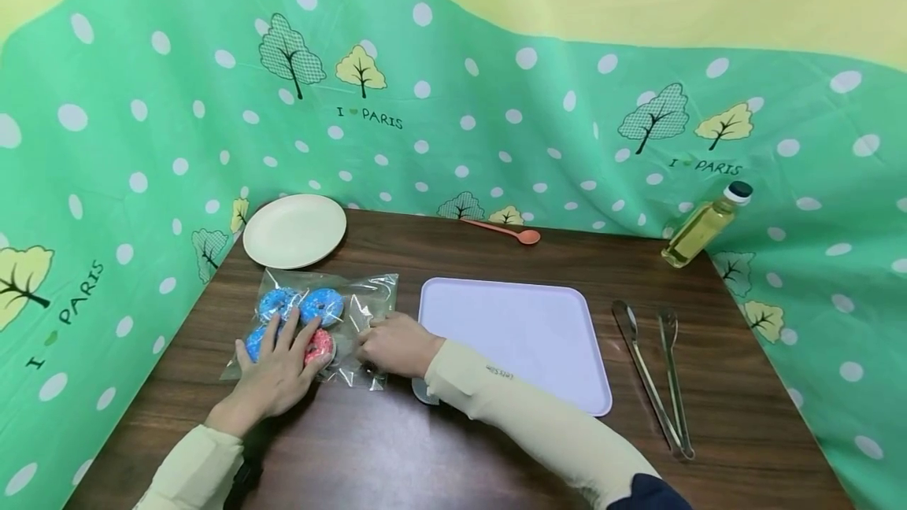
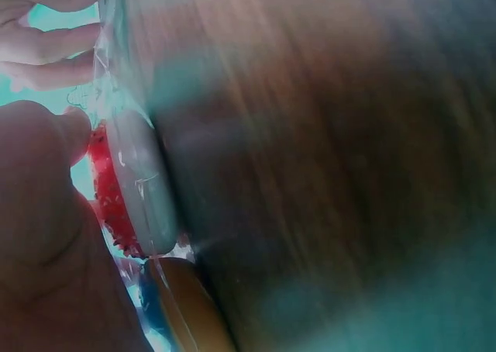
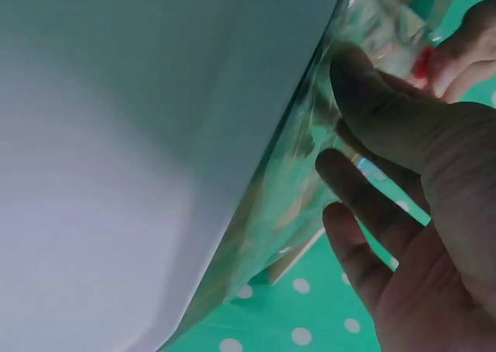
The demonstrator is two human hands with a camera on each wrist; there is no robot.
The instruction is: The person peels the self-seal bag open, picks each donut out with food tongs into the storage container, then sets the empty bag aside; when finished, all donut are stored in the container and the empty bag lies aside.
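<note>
Opening the clear bag, I'd judge: left grip spread over donuts, right grip pinching its edge; next, part it gently.

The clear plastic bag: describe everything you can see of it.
The bag is clear, shiny and creased, thin plastic by its look. Inside show blue doughnuts and a red doughnut. It lies flat on the dark wooden table, left of the lavender tray. The left hand rests spread over the doughnuts; the right hand has its grip on the bag's right side. Whether it is sealed cannot be told.
</note>
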